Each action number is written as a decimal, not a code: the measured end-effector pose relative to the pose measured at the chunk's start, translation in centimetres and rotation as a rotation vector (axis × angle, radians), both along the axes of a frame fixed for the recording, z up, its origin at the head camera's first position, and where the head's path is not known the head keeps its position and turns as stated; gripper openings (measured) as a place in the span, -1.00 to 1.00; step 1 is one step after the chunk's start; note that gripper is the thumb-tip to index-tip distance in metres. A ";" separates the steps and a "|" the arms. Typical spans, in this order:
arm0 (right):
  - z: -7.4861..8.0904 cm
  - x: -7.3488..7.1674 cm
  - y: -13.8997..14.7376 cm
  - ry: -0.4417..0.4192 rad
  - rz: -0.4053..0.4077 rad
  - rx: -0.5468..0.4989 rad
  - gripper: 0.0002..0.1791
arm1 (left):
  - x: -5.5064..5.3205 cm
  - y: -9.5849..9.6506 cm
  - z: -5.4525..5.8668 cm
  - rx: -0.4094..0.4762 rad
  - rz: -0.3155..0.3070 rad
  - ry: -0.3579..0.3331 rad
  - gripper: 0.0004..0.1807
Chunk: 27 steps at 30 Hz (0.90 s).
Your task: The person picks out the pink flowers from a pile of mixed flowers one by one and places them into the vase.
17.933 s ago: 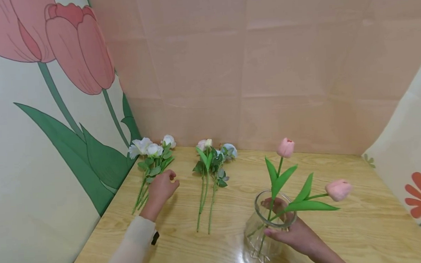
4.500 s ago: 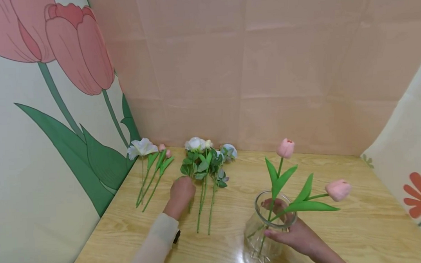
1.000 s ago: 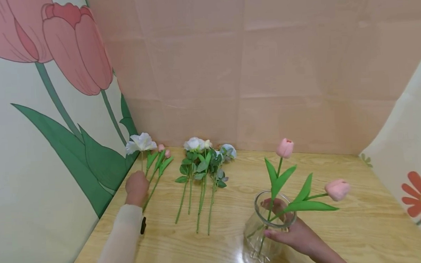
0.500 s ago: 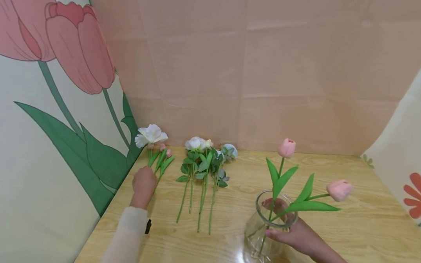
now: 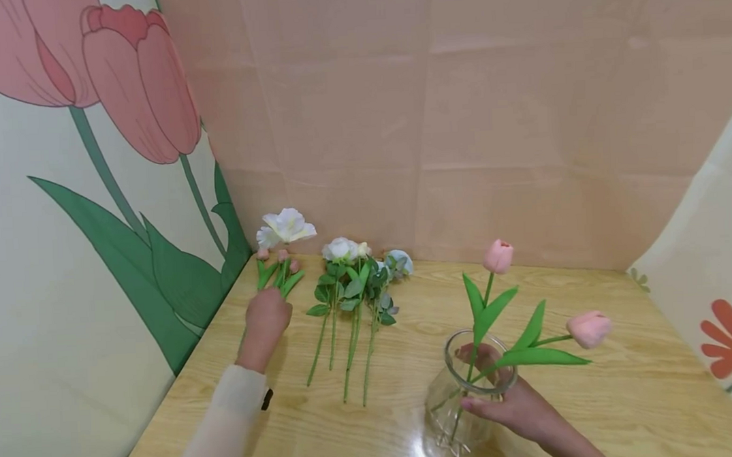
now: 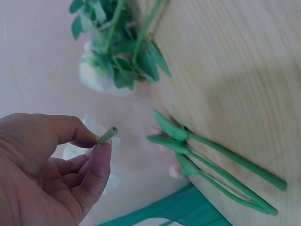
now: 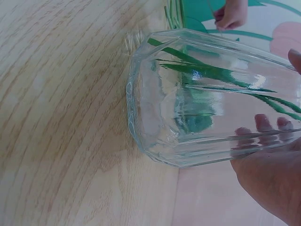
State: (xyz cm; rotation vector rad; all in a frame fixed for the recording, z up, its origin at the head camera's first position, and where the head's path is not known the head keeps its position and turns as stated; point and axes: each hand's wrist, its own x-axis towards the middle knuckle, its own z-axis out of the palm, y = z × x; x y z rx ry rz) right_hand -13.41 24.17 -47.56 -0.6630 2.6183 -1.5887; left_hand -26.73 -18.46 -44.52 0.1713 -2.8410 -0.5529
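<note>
My left hand [image 5: 269, 328] pinches the stem of a white ruffled flower [image 5: 287, 225] between thumb and fingertip. The cut stem end [image 6: 108, 134] pokes out of the pinch in the left wrist view, and the bloom is blurred behind the hand. Beyond and partly behind that hand lie several pink tulips [image 5: 294, 266] on the table. My right hand [image 5: 524, 409] grips a clear glass vase [image 5: 438, 409] near its rim. Two pink tulips [image 5: 498, 257] stand in the vase, one fairly upright, the other leaning right. Through the right wrist view the stems cross inside the glass [image 7: 197, 155].
A bunch of white roses [image 5: 340, 249], a pale bud and bluish flowers [image 5: 398, 262] lies mid-table, stems toward me. A pink backdrop [image 5: 459, 115] rises behind the wooden table [image 5: 595, 416]. Flower-printed cloths [image 5: 69, 303] stand at both sides.
White roses have gone from the left pile to the middle bunch. During the last second my left hand has lifted the white ruffled flower and carried it right. The right hand and vase stay put.
</note>
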 end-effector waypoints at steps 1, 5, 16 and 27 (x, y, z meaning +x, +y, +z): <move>0.0 0.0 0.0 -0.001 0.004 -0.001 -0.27 | 0.0 0.2 0.1 -0.007 -0.008 -0.002 -0.87; 0.2 0.1 0.0 -0.019 0.006 -0.011 -0.26 | 0.3 1.4 0.3 -0.038 -0.044 0.017 -0.83; 0.3 0.1 -0.1 -0.013 0.012 -0.009 -0.26 | 1.2 5.4 0.9 -0.053 -0.121 0.058 -0.82; 0.1 0.0 0.0 -0.014 0.026 -0.016 -0.27 | 0.9 8.0 -0.2 -0.023 -0.176 0.021 -0.89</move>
